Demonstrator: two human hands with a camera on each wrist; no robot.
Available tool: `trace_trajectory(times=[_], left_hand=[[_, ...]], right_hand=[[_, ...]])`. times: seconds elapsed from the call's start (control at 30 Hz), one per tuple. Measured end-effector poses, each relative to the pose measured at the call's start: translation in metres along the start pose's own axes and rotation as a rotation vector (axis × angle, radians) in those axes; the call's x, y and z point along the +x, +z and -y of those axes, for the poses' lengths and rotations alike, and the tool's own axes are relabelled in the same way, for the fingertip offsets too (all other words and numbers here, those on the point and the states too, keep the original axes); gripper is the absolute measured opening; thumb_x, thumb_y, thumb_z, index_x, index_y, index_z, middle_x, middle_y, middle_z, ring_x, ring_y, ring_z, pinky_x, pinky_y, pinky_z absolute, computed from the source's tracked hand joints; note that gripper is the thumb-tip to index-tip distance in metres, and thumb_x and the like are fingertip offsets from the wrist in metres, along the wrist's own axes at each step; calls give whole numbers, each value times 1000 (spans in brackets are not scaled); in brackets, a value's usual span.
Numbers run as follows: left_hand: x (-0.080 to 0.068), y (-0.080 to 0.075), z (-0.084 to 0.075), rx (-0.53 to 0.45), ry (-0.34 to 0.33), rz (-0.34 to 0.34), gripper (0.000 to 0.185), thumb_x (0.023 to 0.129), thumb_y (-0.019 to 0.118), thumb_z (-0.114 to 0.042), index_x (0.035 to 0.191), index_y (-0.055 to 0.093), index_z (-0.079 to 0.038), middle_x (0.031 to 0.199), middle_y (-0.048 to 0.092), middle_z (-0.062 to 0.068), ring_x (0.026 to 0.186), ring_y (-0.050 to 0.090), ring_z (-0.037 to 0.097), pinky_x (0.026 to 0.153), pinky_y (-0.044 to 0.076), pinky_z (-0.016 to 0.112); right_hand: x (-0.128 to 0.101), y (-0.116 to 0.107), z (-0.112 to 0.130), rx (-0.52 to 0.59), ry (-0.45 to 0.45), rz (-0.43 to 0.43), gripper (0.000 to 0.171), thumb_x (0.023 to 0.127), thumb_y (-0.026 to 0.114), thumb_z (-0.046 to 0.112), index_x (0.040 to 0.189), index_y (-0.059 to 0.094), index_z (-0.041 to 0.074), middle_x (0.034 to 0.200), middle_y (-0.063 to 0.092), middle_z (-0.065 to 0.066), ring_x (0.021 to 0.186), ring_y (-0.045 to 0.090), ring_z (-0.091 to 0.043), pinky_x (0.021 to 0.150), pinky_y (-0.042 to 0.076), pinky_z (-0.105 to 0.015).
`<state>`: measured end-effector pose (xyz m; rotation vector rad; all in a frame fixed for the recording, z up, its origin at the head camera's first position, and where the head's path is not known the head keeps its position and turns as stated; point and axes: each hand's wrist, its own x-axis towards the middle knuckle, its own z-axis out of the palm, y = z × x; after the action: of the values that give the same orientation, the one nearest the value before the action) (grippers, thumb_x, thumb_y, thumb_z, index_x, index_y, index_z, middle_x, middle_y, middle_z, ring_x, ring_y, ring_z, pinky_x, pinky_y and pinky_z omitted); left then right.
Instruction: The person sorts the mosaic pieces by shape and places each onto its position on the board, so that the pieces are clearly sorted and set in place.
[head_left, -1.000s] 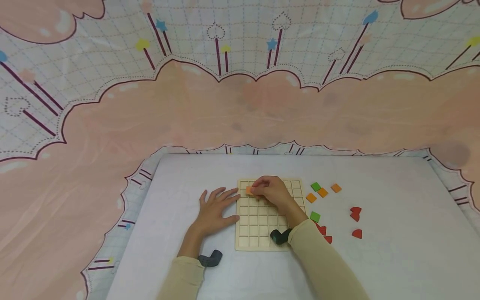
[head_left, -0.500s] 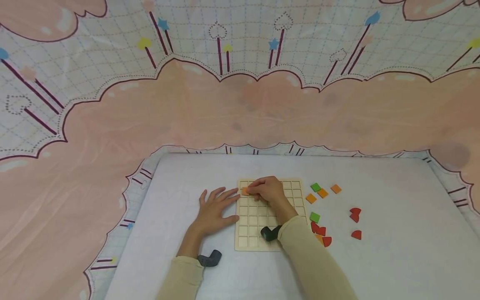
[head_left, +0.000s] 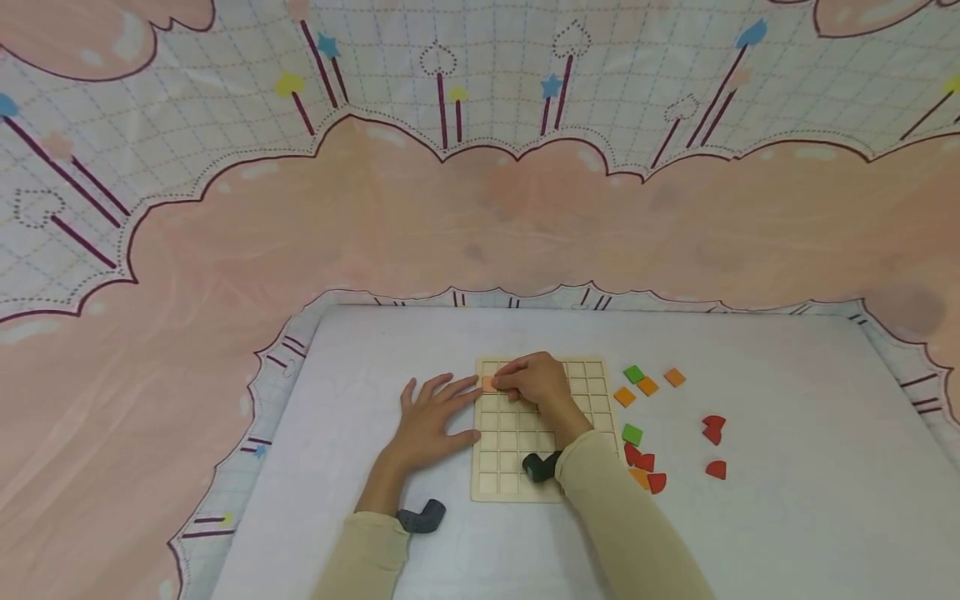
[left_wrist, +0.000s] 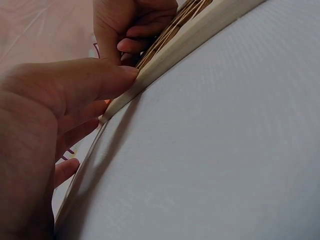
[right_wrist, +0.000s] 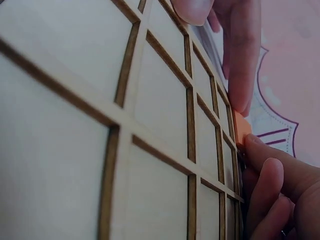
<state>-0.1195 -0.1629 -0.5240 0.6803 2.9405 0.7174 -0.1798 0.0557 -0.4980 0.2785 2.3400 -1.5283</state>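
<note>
The right hand (head_left: 534,385) pinches an orange tile (head_left: 490,383) over the board's (head_left: 517,467) far-left cells; the left hand (head_left: 431,417) lies flat, fingers straight, bracing the board's edge. The tile looks light, stiff and thin, best held by its edges. Since a second ago it has shifted slightly left.

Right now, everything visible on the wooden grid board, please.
The wooden grid board is pale, unfinished-looking wood, square, with thin raised ribs dividing it into rows of shallow square cells and a plain frame. It lies flat on the white table. The left hand rests straight-fingered against its left edge. The right hand pinches an orange square tile at the second-row cell in the left column. The visible cells are empty.
</note>
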Motion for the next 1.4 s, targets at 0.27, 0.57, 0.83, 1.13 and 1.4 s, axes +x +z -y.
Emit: trace_trajectory(times=[0.27,0.57,0.83,1.13,1.4], left_hand=[[1,1,-1,7,-8,9,68,87,67,-52,150,53,-30,162,42,-11,152,28,29,118,-1,73],[1,2,1,9,-12,13,66,88,65,-55,149,53,-33,162,40,-13,154,26,28,118,-2,71],[1,1,0,-2,-5,11,65,88,66,-54,149,54,-32,162,41,-12,153,27,29,118,-1,72],[0,1,2,1,-8,25,65,89,64,-55,149,53,-34,163,40,-12,154,26,28,118,-1,72],[0,2,3,1,-10,45,66,90,62,-56,151,50,-35,164,37,-14,155,22,27,119,-3,70]], right_hand=[[-2,-2,1,-2,-9,8,14,77,90,25,84,82,18,60,68,4,53,64,-10,64,49,-23],[-1,-1,1,-42,-28,-14,12,77,90,25,83,81,19,74,73,3,54,65,-10,60,48,-24],[-2,-1,1,-31,-19,-5,12,77,90,25,82,81,20,73,72,2,56,65,-10,59,47,-24],[-1,0,0,-51,-17,7,12,79,89,28,86,81,20,76,72,2,57,65,-9,61,47,-24],[1,0,-2,-19,-17,20,10,78,88,24,83,81,20,69,71,1,55,64,-12,68,46,-28]])
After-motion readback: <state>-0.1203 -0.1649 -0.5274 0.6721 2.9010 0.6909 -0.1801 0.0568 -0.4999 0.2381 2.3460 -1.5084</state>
